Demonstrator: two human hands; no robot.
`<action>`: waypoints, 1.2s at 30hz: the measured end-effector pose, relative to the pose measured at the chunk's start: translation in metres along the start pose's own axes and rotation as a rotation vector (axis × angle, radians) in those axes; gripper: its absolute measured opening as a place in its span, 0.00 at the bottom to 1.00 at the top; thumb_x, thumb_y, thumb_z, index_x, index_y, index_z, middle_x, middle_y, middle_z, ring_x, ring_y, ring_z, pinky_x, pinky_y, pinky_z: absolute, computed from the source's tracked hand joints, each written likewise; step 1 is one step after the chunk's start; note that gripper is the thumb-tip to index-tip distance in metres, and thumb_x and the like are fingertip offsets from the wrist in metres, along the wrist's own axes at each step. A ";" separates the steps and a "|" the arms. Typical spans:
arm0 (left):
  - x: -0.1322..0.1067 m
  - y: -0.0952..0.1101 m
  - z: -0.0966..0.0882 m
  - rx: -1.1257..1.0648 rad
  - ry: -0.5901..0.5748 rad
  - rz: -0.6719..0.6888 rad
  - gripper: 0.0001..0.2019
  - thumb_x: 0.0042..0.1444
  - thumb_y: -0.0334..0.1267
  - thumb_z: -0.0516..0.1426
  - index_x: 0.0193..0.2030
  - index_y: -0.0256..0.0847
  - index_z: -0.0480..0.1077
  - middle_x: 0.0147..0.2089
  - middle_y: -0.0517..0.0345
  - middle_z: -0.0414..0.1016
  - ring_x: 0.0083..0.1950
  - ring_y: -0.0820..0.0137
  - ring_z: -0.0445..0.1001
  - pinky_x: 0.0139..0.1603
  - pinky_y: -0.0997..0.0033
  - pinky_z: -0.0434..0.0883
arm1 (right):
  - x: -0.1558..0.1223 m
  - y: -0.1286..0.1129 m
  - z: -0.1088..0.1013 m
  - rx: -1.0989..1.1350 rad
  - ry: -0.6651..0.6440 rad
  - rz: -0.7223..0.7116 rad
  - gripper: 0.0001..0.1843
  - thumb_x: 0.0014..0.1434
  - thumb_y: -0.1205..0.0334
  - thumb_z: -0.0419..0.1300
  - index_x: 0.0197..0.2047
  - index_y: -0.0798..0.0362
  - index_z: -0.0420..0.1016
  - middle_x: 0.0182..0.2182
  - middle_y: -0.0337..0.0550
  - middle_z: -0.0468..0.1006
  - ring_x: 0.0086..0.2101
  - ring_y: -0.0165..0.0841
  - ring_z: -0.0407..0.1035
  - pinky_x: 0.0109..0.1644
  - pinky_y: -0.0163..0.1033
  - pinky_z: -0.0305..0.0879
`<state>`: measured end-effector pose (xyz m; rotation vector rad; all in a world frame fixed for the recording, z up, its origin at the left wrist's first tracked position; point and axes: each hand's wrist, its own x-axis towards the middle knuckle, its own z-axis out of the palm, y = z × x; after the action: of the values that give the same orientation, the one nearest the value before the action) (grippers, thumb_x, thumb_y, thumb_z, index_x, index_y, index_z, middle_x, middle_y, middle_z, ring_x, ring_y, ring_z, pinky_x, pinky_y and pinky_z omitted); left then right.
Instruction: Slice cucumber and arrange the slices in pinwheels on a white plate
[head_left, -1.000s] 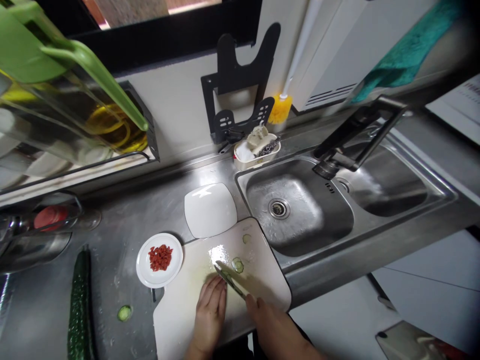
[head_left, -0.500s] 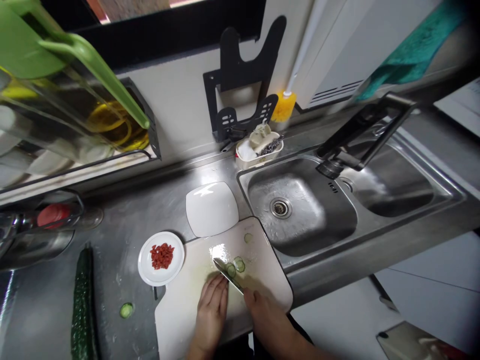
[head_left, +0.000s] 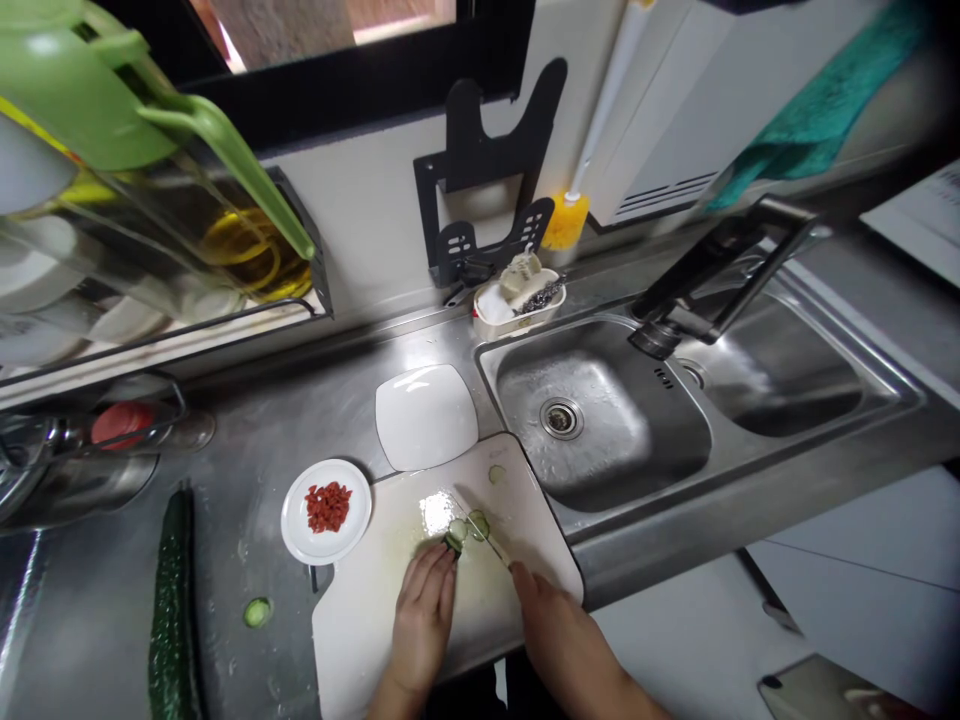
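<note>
On the white cutting board [head_left: 360,620], my left hand [head_left: 426,600] is closed around a short piece of cucumber [head_left: 453,543], its fingertips pressed on the dark green skin. My right hand [head_left: 551,620] grips a knife [head_left: 489,543] whose thin blade points away from me, just right of the cucumber piece. A few thin cucumber slices [head_left: 478,524] lie by the blade, and a single slice [head_left: 496,474] rests farther up the board. The knife's handle is mostly hidden in my fist.
Left of the board are a white plate of chopped red pieces [head_left: 328,508], a cucumber end [head_left: 256,612] and a long whole cucumber [head_left: 174,610]. Behind the board sits a square white plate [head_left: 426,415]. A steel sink [head_left: 600,410] with a black faucet [head_left: 697,300] lies to the right.
My right hand has moved the knife rightward, away from my left fingertips. The cut face of the cucumber piece now shows. My left hand stays nearly in place; the view has shifted slightly.
</note>
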<state>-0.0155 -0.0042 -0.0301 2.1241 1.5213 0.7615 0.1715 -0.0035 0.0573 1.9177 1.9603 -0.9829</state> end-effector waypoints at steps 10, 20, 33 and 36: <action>0.000 0.001 -0.001 0.011 0.008 -0.006 0.12 0.61 0.31 0.50 0.49 0.39 0.70 0.47 0.51 0.76 0.52 0.66 0.73 0.56 0.58 0.72 | -0.015 -0.004 -0.001 -0.034 -0.155 -0.014 0.31 0.49 0.82 0.43 0.53 0.52 0.67 0.38 0.47 0.77 0.33 0.37 0.74 0.31 0.35 0.60; -0.003 0.000 0.001 0.053 0.001 -0.004 0.10 0.60 0.30 0.51 0.46 0.38 0.70 0.47 0.51 0.76 0.52 0.65 0.73 0.58 0.55 0.70 | -0.017 -0.007 -0.006 -0.067 -0.197 -0.055 0.31 0.50 0.84 0.42 0.53 0.54 0.68 0.38 0.47 0.78 0.34 0.35 0.74 0.32 0.33 0.61; -0.005 -0.003 0.002 0.045 -0.016 -0.004 0.11 0.60 0.31 0.50 0.46 0.38 0.70 0.47 0.51 0.76 0.53 0.64 0.73 0.58 0.56 0.69 | -0.014 -0.012 -0.014 -0.069 -0.205 -0.060 0.25 0.54 0.81 0.42 0.48 0.54 0.69 0.35 0.48 0.78 0.32 0.37 0.74 0.30 0.34 0.62; -0.005 -0.002 0.001 0.043 -0.022 -0.009 0.11 0.61 0.31 0.50 0.46 0.38 0.70 0.48 0.51 0.76 0.53 0.64 0.72 0.59 0.55 0.69 | -0.012 -0.012 -0.015 -0.090 -0.222 -0.065 0.24 0.54 0.81 0.42 0.48 0.54 0.69 0.35 0.47 0.78 0.32 0.36 0.74 0.30 0.33 0.61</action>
<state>-0.0174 -0.0081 -0.0330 2.1485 1.5481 0.7064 0.1655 -0.0029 0.0798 1.6309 1.9153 -1.0558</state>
